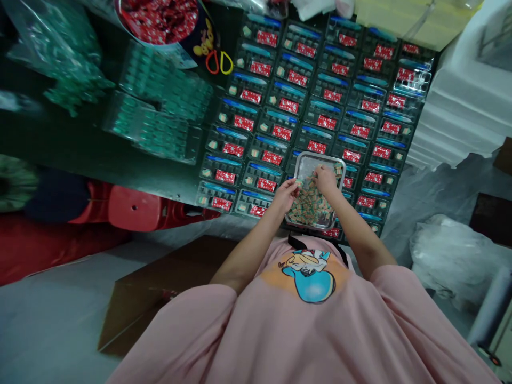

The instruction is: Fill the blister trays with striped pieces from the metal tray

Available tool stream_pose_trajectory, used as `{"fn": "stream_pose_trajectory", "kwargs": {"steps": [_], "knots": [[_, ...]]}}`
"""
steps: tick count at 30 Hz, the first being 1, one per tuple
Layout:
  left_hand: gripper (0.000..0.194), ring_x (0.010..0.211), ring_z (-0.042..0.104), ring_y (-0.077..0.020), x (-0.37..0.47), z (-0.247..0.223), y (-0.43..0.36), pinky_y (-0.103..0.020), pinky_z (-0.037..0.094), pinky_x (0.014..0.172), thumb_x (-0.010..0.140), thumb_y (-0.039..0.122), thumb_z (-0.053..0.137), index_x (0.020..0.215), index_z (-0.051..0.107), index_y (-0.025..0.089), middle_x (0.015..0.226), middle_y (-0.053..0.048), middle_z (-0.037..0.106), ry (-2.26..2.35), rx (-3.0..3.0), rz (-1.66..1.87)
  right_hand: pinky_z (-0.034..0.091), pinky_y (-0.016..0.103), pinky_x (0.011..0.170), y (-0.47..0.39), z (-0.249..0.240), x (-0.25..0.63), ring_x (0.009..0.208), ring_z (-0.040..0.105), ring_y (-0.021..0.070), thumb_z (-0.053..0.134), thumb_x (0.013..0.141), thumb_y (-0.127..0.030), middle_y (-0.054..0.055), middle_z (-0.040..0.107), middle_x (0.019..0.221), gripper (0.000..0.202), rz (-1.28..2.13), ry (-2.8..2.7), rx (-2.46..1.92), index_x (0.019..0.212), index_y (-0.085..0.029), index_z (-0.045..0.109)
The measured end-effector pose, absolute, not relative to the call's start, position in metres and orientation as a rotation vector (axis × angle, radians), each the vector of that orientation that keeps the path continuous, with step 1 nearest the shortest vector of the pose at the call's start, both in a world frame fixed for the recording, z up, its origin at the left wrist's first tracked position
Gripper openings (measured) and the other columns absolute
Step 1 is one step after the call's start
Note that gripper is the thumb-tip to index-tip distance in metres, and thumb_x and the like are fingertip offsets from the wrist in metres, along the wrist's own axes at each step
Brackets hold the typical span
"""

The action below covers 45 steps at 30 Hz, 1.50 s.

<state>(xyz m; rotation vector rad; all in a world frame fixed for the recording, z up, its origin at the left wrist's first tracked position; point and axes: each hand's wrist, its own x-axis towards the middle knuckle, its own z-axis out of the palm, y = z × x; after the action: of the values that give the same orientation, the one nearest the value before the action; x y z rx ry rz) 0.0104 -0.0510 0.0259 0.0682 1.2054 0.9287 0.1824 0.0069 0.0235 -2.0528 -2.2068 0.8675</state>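
Observation:
A metal tray [299, 160] holding many small orange-and-green pieces [310, 205] rests over the trays nearest my body. My left hand [286, 194] is at its left edge, fingers pinched on a small light piece. Inside the tray, toward its far side, my right hand [325, 178] reaches among the pieces with fingertips together; what they grip is too small to make out. Around them, rows of dark compartment trays [256, 183] hold blue pens and red patterned packets [272, 157]. Some also hold a small light piece.
A tub of red packets [160, 40] stands at the back left beside scissors [219, 62]. Green plastic parts [160, 101] lie left. Stacked white trays [452, 101] are right; a red stool [134, 208] and cardboard box [160, 288] are below the table's edge.

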Motion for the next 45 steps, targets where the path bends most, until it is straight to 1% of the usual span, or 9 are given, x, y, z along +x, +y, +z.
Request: {"fn": "stream_pose_trajectory", "kwargs": {"steps": [10,14,19,24,27,30,35,40,45], "knots": [[0.035,0.071,0.065,-0.0111,0.005,0.021,-0.048,-0.023,0.048,0.067,0.063,0.02,0.084,0.09,0.062,0.019,0.078,0.002,0.068,1.143,0.05,0.94,0.044,0.029,0.073,0.015,0.017,0.208,0.073,0.058,0.0183,0.064,0.078,-0.012,0.004,0.067,0.078,0.017,1.17,-1.992,-1.967,0.094,-0.015,0.071],[0.036,0.072,0.066,-0.0113,0.004,0.023,-0.046,-0.023,0.048,0.067,0.063,0.019,0.085,0.091,0.062,0.019,0.078,0.002,0.068,1.127,0.053,0.934,0.044,0.03,0.074,0.018,0.018,0.199,0.078,0.061,0.0213,0.068,0.076,-0.01,0.007,0.07,0.084,0.029,1.124,-2.227,-2.011,0.105,-0.016,0.072],[0.036,0.074,0.066,-0.0124,0.003,0.024,-0.046,-0.024,0.048,0.067,0.063,0.02,0.085,0.091,0.062,0.02,0.078,0.001,0.069,1.109,0.063,0.932,0.045,0.032,0.075,0.015,0.024,0.187,0.087,0.065,0.0265,0.064,0.084,-0.016,0.013,0.072,0.095,0.028,0.997,-2.393,-2.093,0.111,-0.018,0.071],[0.036,0.076,0.067,-0.0132,0.003,0.024,-0.046,-0.025,0.049,0.068,0.065,0.021,0.085,0.092,0.062,0.02,0.079,0.001,0.068,1.091,0.063,0.926,0.046,0.034,0.076,0.01,0.029,0.186,0.094,0.063,0.0278,0.061,0.084,-0.013,0.018,0.068,0.11,0.022,0.896,-2.465,-2.024,0.103,-0.015,0.072],[0.035,0.078,0.067,-0.0132,0.003,0.025,-0.046,-0.024,0.05,0.069,0.066,0.019,0.085,0.092,0.062,0.021,0.08,0.001,0.069,1.075,0.05,0.916,0.046,0.034,0.078,0.007,0.031,0.189,0.098,0.061,0.0278,0.059,0.083,-0.01,0.018,0.067,0.107,0.018,0.888,-2.435,-1.944,0.095,-0.014,0.072],[0.033,0.079,0.068,-0.0126,0.002,0.027,-0.047,-0.024,0.049,0.069,0.067,0.018,0.083,0.093,0.062,0.021,0.081,0.001,0.068,1.043,0.041,0.911,0.045,0.032,0.077,0.003,0.031,0.19,0.088,0.06,0.0224,0.061,0.08,-0.011,0.011,0.068,0.096,0.013,1.009,-2.228,-1.888,0.088,-0.015,0.07],[0.027,0.074,0.066,-0.0113,0.003,0.03,-0.049,-0.022,0.048,0.066,0.071,0.015,0.08,0.092,0.063,0.02,0.079,0.001,0.068,1.025,0.027,0.897,0.044,0.026,0.065,-0.008,0.031,0.179,0.066,0.055,0.0142,0.066,0.077,-0.028,0.0,0.063,0.07,0.011,1.419,-1.651,-1.677,0.081,-0.018,0.065],[0.025,0.073,0.066,-0.0115,0.004,0.027,-0.05,-0.023,0.049,0.065,0.072,0.016,0.08,0.092,0.065,0.02,0.08,0.0,0.067,1.049,0.031,0.884,0.046,0.026,0.066,-0.017,0.034,0.167,0.068,0.058,0.0143,0.069,0.073,-0.041,-0.001,0.066,0.07,0.025,1.641,-1.357,-1.501,0.083,-0.018,0.067],[0.026,0.077,0.067,-0.0137,0.001,0.024,-0.052,-0.024,0.05,0.067,0.07,0.017,0.081,0.093,0.067,0.02,0.084,-0.002,0.07,1.062,0.044,0.876,0.046,0.026,0.07,-0.022,0.036,0.167,0.072,0.06,0.0149,0.065,0.079,-0.037,-0.001,0.069,0.076,0.021,1.647,-1.407,-1.47,0.087,-0.019,0.071]]}}
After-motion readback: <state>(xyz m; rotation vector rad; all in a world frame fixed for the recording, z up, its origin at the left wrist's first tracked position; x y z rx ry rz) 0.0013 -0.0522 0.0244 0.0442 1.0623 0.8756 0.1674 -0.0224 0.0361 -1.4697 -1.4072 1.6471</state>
